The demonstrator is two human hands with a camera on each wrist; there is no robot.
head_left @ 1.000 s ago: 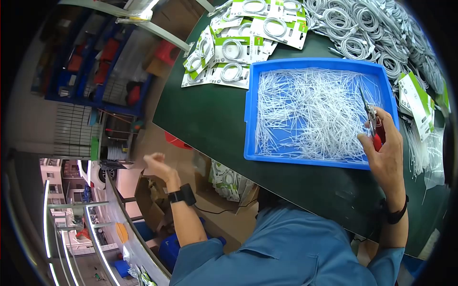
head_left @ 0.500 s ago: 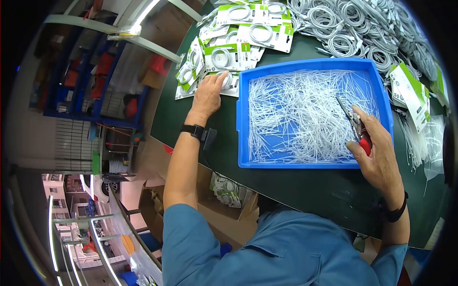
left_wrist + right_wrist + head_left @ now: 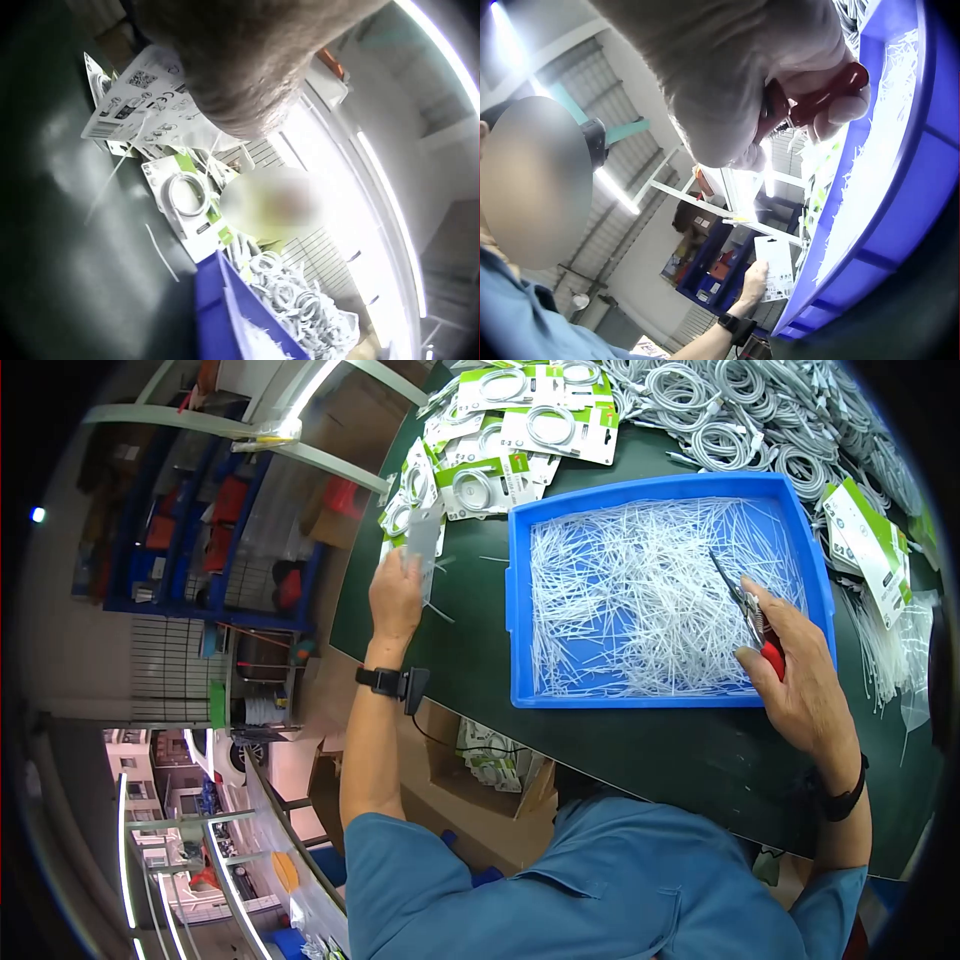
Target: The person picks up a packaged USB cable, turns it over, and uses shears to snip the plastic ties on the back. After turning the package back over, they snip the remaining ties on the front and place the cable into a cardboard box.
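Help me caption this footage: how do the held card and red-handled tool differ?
The card is flat, white and printed; the red-handled tool is narrow and dark-tipped. The left hand holds the card beside the blue tray; the right hand holds the tool over it. Both are held.

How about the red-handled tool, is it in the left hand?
No, the right hand holds the red-handled tool, while the left hand holds a white card.
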